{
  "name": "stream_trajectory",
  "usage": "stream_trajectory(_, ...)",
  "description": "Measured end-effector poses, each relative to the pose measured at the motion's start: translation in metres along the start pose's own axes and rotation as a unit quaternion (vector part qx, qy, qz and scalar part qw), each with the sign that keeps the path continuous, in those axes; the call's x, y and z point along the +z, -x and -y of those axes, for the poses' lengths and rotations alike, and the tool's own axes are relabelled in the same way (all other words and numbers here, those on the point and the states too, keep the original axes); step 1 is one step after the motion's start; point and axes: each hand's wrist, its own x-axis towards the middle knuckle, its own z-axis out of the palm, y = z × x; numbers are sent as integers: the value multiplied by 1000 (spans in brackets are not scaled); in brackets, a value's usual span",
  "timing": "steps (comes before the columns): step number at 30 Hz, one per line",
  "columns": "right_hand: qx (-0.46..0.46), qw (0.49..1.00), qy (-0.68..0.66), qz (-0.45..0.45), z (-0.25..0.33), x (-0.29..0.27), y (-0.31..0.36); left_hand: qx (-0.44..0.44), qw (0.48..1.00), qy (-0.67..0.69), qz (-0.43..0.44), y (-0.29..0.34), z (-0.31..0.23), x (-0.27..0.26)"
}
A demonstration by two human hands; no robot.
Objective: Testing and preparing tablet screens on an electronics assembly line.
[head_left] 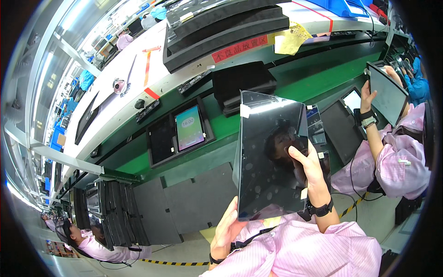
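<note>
A dark glossy panel (265, 191) is being held up in front of the person's body by both hands, its glass being turned toward the camera. The panel's right edge is being gripped by the right hand (313, 173), the thumb being pressed on the glass while the other fingers are being hidden behind. The lower left corner is being clasped by the left hand (228, 226); how its hidden fingers are being placed cannot be told. A reflection is being thrown back by the glass.

Beyond the panel, a lit tablet (189, 128) is being held in a black tray (209, 131) above a green surface (304, 87). A stack of black trays (242, 81) is being partly hidden by the panel. On the white bench (122, 64), thick black trays (221, 39) are being kept piled near a red label (240, 48). At the right, another panel (388, 97) is being held by a co-worker (401, 157).
</note>
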Motion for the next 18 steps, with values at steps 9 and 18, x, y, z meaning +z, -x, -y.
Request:
stream_trajectory(9, -17, 1000, 5, 0, -2, -3, -1, -8, 994, -90, -67, 1, 4, 0)
stream_trajectory(18, -20, 1000, 15, 4, 0, -5, -1, -16, 1000, 13, -10, -2, 6, -4)
